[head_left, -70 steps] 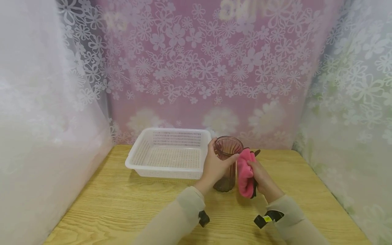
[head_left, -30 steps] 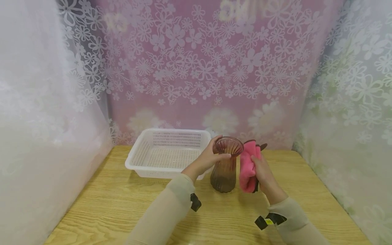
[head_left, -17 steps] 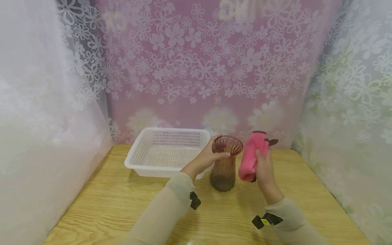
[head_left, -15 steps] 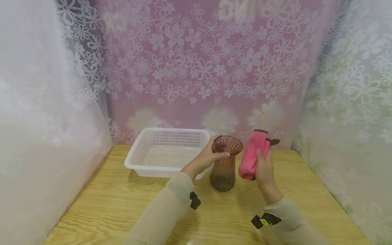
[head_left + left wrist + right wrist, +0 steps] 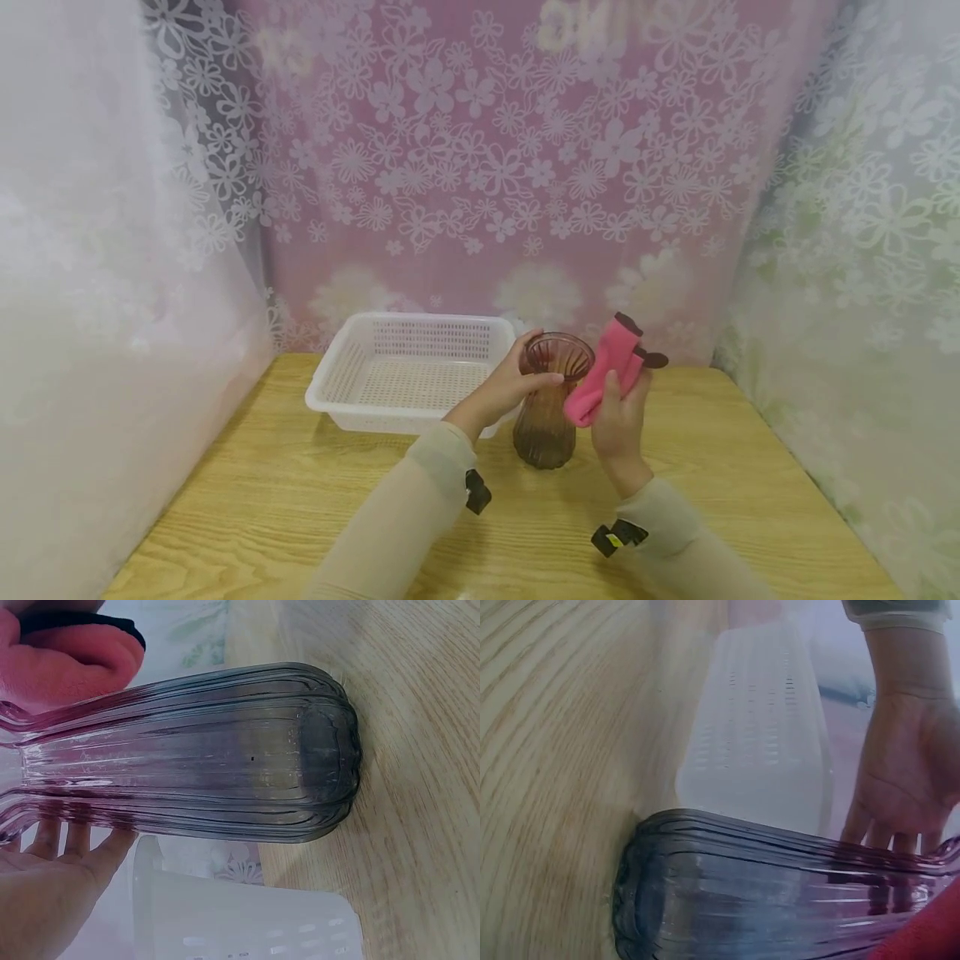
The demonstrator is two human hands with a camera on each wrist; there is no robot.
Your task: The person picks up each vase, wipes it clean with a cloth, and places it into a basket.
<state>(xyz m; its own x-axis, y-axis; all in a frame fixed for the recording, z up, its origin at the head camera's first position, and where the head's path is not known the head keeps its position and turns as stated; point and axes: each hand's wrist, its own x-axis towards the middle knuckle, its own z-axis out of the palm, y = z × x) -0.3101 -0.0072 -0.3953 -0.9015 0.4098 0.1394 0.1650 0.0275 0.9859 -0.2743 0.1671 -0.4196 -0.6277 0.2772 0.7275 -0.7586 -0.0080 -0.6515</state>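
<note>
Left fingers (image 5: 542, 381) grip the vase (image 5: 546, 429), right fingers (image 5: 612, 390) the cloth (image 5: 600, 375), well in from the table's right edge (image 5: 798, 477).

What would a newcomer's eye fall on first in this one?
Likely the bright pink cloth in the right hand, beside the upper part of the ribbed translucent vase. Next comes that vase, held near its neck by the left hand, just right of the white basket. Behind everything hangs a pink backdrop with white flowers.

Head view faces forward, down over table (image 5: 247, 492); wrist views, close, sideways, share vase (image 5: 187, 757), basket (image 5: 240, 919).
</note>
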